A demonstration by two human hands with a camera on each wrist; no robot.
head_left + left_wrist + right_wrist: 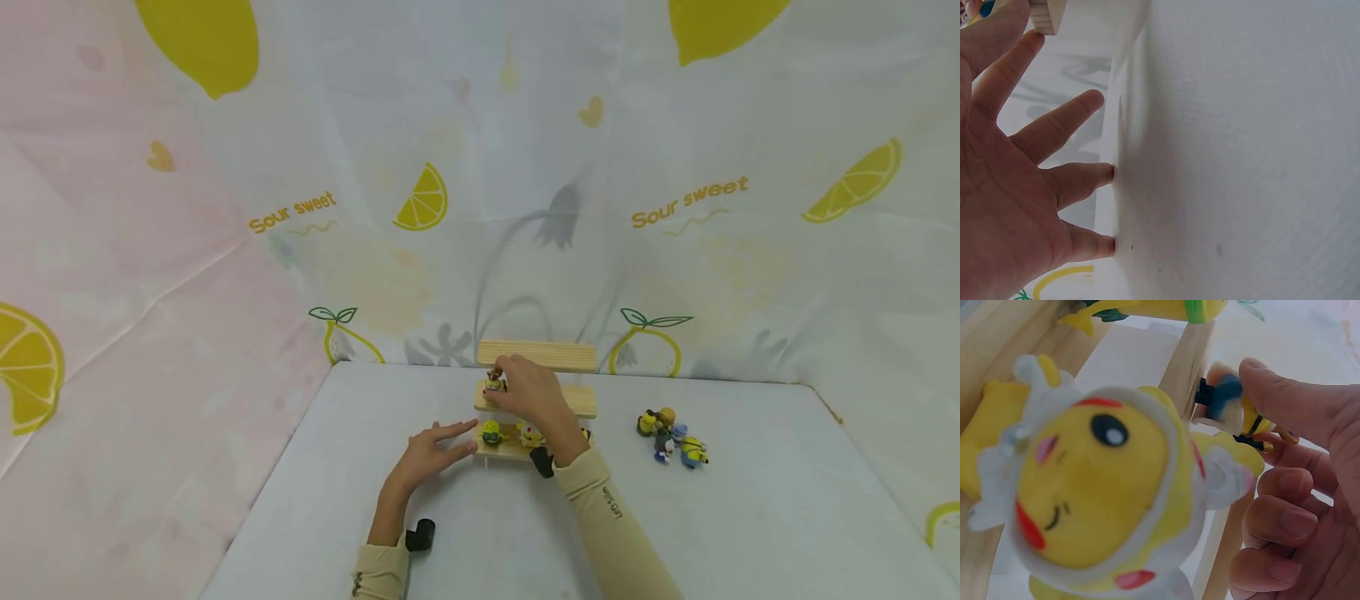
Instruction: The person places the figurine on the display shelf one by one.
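Observation:
My right hand (531, 390) reaches over a small tiered wooden shelf (581, 401). Its thumb and fingers pinch a small yellow figurine (1230, 397) with blue legs at the left end of the middle tier. Beside the bottom tier my left hand (426, 457) is spread, index fingertip at the wood's end (1049, 17), palm holding nothing. On that tier stand a yellow-green figurine (491, 432) and a yellow figurine in a white hood (1107, 481), winking in the right wrist view. Another figurine (587, 434) there is mostly hidden behind my right wrist.
Several small figurines (692, 452) cluster on the white table (757, 517) to the right of the shelf. The top tier (540, 354) rises behind my right hand. A lemon-print cloth (465, 275) hangs behind the table. Black wrist pieces (421, 535) sit by both forearms.

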